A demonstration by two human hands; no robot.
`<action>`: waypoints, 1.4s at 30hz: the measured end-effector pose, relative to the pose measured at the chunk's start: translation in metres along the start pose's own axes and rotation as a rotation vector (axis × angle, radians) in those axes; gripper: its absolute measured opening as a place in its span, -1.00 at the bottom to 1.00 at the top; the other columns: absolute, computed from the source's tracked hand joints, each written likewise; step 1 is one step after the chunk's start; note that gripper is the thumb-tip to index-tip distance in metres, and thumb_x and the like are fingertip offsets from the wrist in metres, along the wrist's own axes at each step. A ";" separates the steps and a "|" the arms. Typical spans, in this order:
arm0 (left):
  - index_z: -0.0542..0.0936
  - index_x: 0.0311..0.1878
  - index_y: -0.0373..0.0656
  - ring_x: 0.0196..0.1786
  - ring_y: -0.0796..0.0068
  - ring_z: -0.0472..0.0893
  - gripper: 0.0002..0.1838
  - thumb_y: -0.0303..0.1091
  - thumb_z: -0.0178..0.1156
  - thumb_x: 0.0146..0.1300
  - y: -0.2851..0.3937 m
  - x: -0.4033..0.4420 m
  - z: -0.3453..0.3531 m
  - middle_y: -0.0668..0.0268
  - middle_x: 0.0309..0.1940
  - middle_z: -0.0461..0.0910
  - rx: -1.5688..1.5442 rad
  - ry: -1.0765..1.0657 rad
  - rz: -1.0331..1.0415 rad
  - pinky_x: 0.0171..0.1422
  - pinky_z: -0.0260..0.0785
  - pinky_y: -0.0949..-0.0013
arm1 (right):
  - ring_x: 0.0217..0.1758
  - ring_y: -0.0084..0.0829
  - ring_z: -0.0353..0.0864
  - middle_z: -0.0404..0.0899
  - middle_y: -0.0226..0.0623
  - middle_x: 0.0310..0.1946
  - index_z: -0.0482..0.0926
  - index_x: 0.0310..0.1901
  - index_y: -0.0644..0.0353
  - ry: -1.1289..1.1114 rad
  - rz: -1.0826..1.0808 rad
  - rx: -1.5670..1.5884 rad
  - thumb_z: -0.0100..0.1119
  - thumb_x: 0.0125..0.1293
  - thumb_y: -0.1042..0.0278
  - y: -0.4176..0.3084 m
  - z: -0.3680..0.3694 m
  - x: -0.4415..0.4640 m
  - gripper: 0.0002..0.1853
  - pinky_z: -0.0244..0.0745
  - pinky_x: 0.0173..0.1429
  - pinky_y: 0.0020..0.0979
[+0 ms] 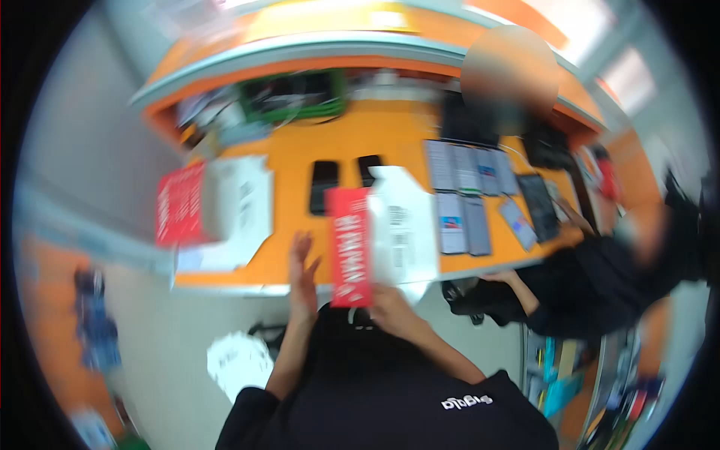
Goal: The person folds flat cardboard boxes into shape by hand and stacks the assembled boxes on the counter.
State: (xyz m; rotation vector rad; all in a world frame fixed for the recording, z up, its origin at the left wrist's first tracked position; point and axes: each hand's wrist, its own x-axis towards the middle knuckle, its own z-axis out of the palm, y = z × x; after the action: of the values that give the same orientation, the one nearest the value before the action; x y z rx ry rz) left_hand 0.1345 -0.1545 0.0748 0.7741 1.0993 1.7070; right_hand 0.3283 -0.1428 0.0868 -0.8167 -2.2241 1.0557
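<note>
My right hand [393, 309] is closed on the lower edge of a red-and-white carton [350, 251] in front of my chest, at the table's front edge. Its red side carries white lettering, and a white sheet-like part [405, 232] with small black print spreads to the right of it. Whether the two are one piece is blurred. Just left of the carton, my left hand [303, 281] is raised, open, with fingers apart and nothing in it. Two dark phones lie beyond the carton: one phone [325, 187] in full view, the other phone [368, 169] partly hidden.
Another red-and-white carton [181, 204] sits at the table's left. Several phones [452, 223] lie in rows on the right, near a co-worker [592, 285] at the table's right end. A green crate [292, 94] stands under the shelf. White paper [238, 364] is on the floor.
</note>
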 end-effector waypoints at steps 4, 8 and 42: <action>0.21 0.44 -0.19 0.50 0.24 0.16 -0.33 -0.39 0.20 0.28 0.009 -0.038 -0.021 0.16 0.44 0.20 0.291 0.133 0.049 0.46 0.07 0.16 | -0.15 0.07 0.61 0.60 0.05 -0.24 0.60 -0.11 0.32 0.057 0.109 0.129 0.09 0.19 0.61 -0.002 -0.002 -0.003 -0.77 0.51 -0.08 -0.14; 0.33 0.31 -0.28 0.37 0.16 0.33 -0.40 -0.50 0.26 0.18 0.028 -0.041 -0.060 0.09 0.32 0.34 0.727 0.356 0.276 0.40 0.18 0.15 | -0.29 0.05 0.63 0.60 0.03 -0.32 0.60 -0.13 0.31 0.050 0.098 0.085 0.11 0.25 0.58 -0.013 0.005 0.023 -0.83 0.49 -0.22 -0.23; 0.35 0.25 -0.42 0.46 -0.16 0.13 -0.22 -0.20 0.20 -0.09 0.086 0.091 -0.197 -0.17 0.38 0.20 1.594 0.363 0.321 0.50 -0.39 -0.38 | -0.16 0.14 0.60 0.61 0.11 -0.27 0.55 -0.06 0.31 -0.086 0.035 0.160 0.11 0.17 0.59 0.015 0.202 0.245 -0.73 0.52 -0.13 -0.14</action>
State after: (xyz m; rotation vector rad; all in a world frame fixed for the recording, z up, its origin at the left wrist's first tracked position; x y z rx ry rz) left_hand -0.0991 -0.1492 0.0767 1.6365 2.7300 0.8876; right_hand 0.0302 -0.0581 0.0151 -0.7562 -2.1684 1.2897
